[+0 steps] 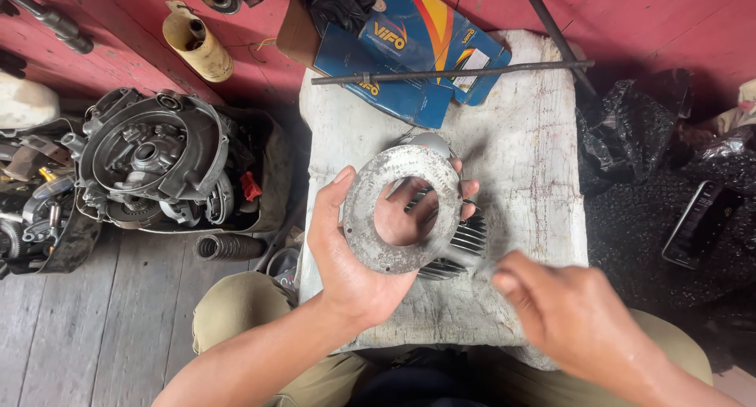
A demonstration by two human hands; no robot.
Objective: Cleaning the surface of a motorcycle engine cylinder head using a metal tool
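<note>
White stool top [535,139]: left hand [354,257] grasping flat metal ring [402,210]; right hand [575,312] blurred, grip unclear

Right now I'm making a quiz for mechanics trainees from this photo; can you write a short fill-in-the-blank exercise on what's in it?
1. The flat metal ring is held in the person's ____ hand.
2. Under the ring, a finned cylinder rests on a ____ block.
3. The engine casing lies on the wooden floor to the ____ of that block.
4. At the block's far edge a thin metal rod lies across ____ cardboard boxes.

Missing words: left; white; left; blue
</note>
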